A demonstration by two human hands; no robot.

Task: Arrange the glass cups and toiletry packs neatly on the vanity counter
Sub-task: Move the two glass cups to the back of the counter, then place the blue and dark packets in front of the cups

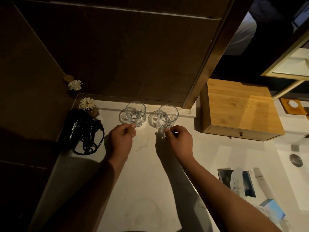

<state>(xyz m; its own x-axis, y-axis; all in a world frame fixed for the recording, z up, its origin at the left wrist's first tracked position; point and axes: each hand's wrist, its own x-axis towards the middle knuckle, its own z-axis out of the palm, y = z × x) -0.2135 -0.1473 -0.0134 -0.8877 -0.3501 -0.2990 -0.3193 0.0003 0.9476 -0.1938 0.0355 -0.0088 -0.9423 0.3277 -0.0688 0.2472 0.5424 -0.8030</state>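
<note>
White marble worktop (143, 173), dim light. Bamboo drawer box (240, 111) at back right, by mirror frame. Black hair dryer (78, 129) w/ coiled cord at left edge. Toiletry packs (237, 183) lie loose front right, near sink drain. Two glass cups on coasters at back wall, side by side, apart. Left hand (122, 139) pinches left cup (135, 113) handle; right hand (180, 141) pinches right cup (167, 117) handle.
</note>
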